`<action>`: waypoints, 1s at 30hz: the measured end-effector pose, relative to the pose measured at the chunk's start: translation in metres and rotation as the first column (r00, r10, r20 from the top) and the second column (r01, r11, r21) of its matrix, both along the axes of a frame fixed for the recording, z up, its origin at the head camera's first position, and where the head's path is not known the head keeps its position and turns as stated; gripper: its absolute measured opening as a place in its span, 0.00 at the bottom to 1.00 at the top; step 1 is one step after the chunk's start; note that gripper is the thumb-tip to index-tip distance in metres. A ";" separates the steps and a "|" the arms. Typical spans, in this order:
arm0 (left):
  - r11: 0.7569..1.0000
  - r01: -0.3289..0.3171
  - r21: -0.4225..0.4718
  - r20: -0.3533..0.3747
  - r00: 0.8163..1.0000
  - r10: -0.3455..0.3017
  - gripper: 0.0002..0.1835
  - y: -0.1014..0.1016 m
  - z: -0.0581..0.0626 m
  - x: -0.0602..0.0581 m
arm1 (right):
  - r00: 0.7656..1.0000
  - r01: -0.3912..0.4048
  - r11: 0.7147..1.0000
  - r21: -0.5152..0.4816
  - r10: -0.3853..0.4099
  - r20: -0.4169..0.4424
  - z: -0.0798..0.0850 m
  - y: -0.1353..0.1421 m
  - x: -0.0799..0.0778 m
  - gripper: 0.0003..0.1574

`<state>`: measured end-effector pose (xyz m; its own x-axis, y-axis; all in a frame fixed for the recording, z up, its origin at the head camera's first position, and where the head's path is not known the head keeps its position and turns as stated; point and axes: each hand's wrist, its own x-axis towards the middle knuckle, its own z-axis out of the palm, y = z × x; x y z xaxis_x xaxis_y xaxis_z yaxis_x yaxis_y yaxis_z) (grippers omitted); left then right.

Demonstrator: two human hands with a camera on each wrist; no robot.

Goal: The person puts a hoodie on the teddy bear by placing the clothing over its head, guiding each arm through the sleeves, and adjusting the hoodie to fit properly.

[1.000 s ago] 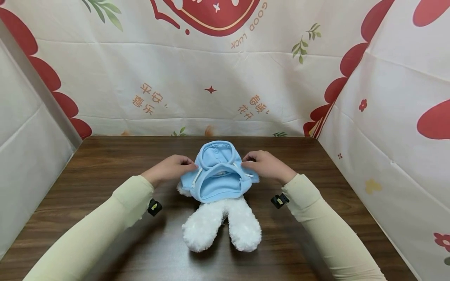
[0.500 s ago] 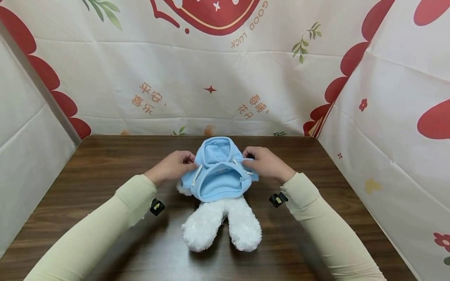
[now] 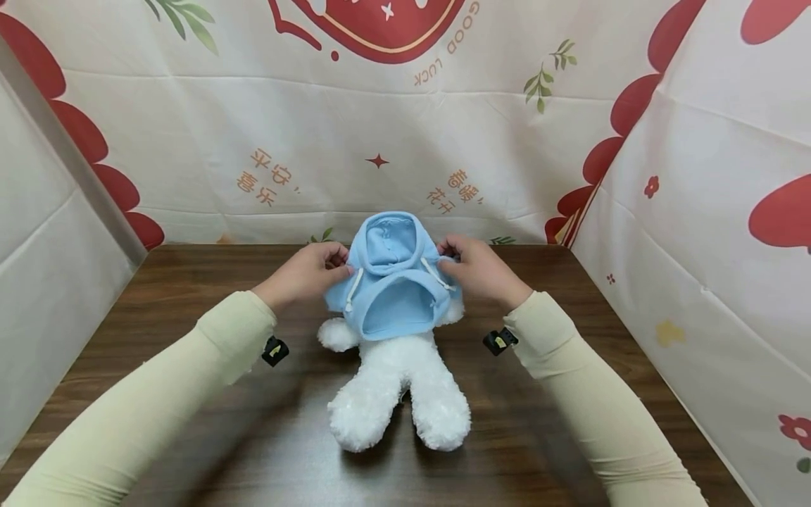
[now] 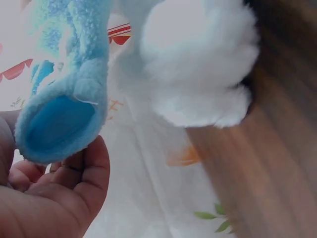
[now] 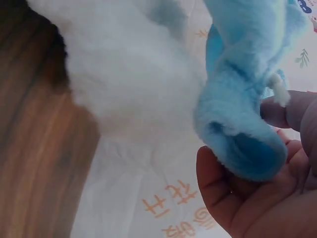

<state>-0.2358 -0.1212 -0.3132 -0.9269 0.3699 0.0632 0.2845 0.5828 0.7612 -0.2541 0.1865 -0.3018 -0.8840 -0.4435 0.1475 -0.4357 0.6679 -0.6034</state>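
Note:
A small light-blue hoodie (image 3: 393, 243) with white drawstrings is held up over a white plush toy (image 3: 395, 359) that lies on the table with its two legs toward me. My left hand (image 3: 310, 271) pinches the hoodie's left side by the shoulder, and my right hand (image 3: 478, 271) pinches the opposite side. In the left wrist view an empty sleeve (image 4: 62, 124) hangs by the curled fingers (image 4: 94, 168). The right wrist view shows the other sleeve (image 5: 242, 134) between thumb and fingers. Both plush arms lie outside the sleeves; the toy's head is hidden behind the hoodie.
The brown wooden table (image 3: 209, 296) reaches back to a printed white cloth wall (image 3: 342, 134). Another cloth wall (image 3: 703, 260) stands along the right side, and a pale one (image 3: 51, 246) along the left.
Both hands have raised the hoodie upward and away from me. More of the plush toy's body and both its arms now show below the hem.

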 end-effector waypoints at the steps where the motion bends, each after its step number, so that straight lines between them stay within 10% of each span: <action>1: 1.000 0.001 -0.001 -0.011 1.000 -0.001 0.08 -0.001 0.004 -0.002 | 1.000 0.010 1.000 -0.010 -0.010 0.010 0.004 -0.001 -0.001 0.04; 16: 0.997 -0.073 0.005 -0.071 0.995 0.073 0.11 0.011 0.050 -0.047 | 0.995 0.103 0.990 -0.098 -0.100 0.029 0.044 -0.004 -0.051 0.08; 30: 0.981 -0.193 0.023 -0.101 0.976 0.194 0.10 0.020 0.020 -0.085 | 0.987 0.101 0.990 -0.098 -0.087 0.139 0.020 -0.007 -0.102 0.10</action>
<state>-0.3204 -0.1014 -0.2933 -0.9693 0.1824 0.1649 0.2438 0.6249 0.7417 -0.3563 0.1790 -0.2817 -0.9358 -0.3463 0.0661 -0.2848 0.6320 -0.7207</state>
